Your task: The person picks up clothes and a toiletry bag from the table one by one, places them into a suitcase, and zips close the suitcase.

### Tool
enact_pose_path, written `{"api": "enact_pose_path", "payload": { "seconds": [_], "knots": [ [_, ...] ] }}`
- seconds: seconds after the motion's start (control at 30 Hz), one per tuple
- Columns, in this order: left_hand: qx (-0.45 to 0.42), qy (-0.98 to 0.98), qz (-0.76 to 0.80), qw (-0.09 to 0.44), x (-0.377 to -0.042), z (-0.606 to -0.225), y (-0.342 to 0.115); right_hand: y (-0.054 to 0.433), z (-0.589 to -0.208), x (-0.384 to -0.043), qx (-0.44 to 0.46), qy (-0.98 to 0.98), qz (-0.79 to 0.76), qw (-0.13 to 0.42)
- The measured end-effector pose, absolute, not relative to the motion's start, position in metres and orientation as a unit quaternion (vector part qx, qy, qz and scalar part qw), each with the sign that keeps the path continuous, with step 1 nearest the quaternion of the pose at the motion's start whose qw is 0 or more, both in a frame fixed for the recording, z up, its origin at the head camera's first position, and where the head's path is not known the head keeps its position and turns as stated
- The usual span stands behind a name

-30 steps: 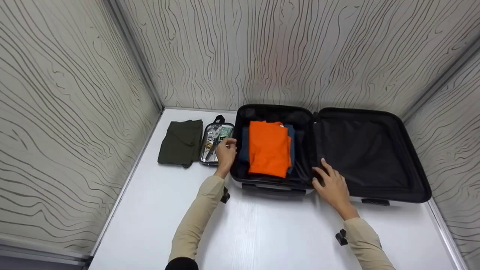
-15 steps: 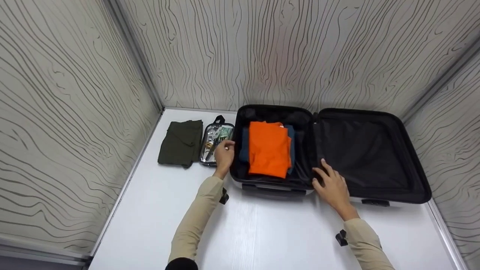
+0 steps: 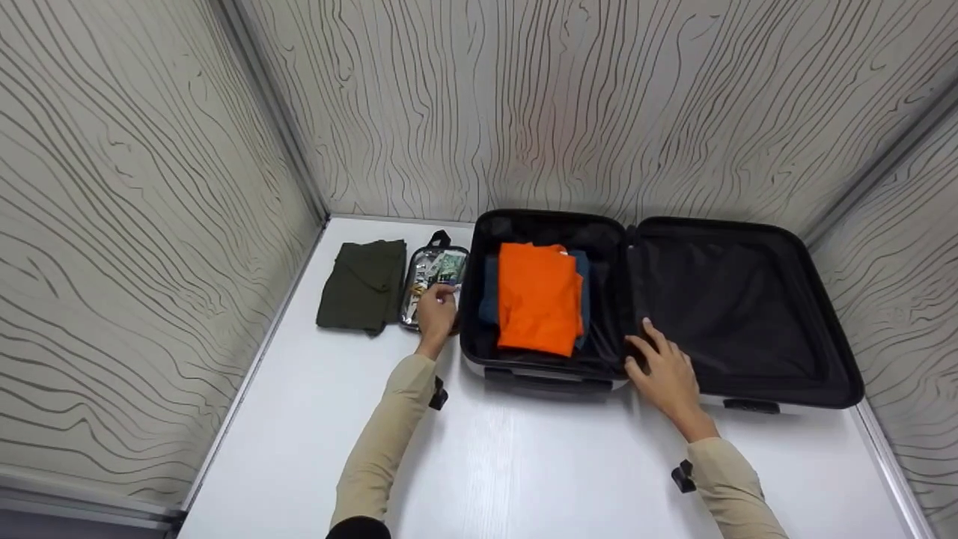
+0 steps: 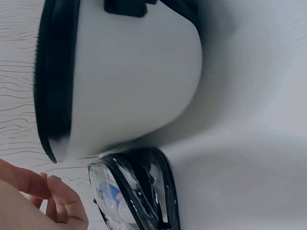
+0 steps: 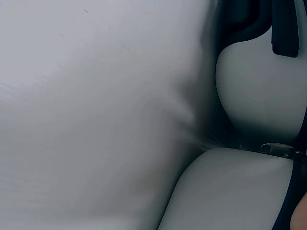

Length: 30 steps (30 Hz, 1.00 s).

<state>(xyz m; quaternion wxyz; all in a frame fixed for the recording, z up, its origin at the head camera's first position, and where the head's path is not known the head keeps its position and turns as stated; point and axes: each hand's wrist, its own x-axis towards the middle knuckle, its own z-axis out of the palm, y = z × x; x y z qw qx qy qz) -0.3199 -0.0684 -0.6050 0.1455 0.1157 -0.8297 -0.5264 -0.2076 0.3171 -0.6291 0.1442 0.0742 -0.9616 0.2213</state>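
In the head view my left hand (image 3: 435,314) is over the lower part of a clear pouch (image 3: 423,263) with black edging and small items inside. Its fingers hang loosely curled; the left wrist view shows nothing held in the hand (image 4: 41,201), beside the pouch (image 4: 108,191). My right hand (image 3: 666,378) rests at the hinge side of an opened suitcase (image 3: 546,368), fingers spread near the edge of its lid half (image 3: 733,314). A folded orange garment (image 3: 537,299) lies in the left half, on top of a blue one (image 3: 488,296).
A folded dark green garment (image 3: 361,286) lies left of the pouch on the white table (image 3: 479,457). Patterned walls (image 3: 449,112) stand behind and at both sides. The suitcase's back reaches close to the rear wall.
My left hand has moved slightly left, from the suitcase's left rim to over the pouch. The right hand, suitcase and clothes have stayed in place.
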Motion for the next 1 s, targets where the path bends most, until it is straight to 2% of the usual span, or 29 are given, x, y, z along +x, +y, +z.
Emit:
{"api": "enact_pose_path", "payload": {
  "seconds": [0.23, 0.5, 1.0],
  "knots": [
    [0.13, -0.823, -0.538, 0.128, -0.316, -0.61, -0.079, 0.317, -0.629, -0.208, 0.074, -0.961, 0.226, 0.139],
    [0.153, -0.821, -0.53, 0.146, -0.316, -0.616, -0.093, 0.318, -0.63, -0.208, 0.077, -0.961, 0.224, 0.144],
    [0.225, -0.799, -0.539, 0.146, -0.315, -0.622, -0.112, 0.317, -0.63, -0.207, 0.07, -0.962, 0.226, 0.136]
  ]
}}
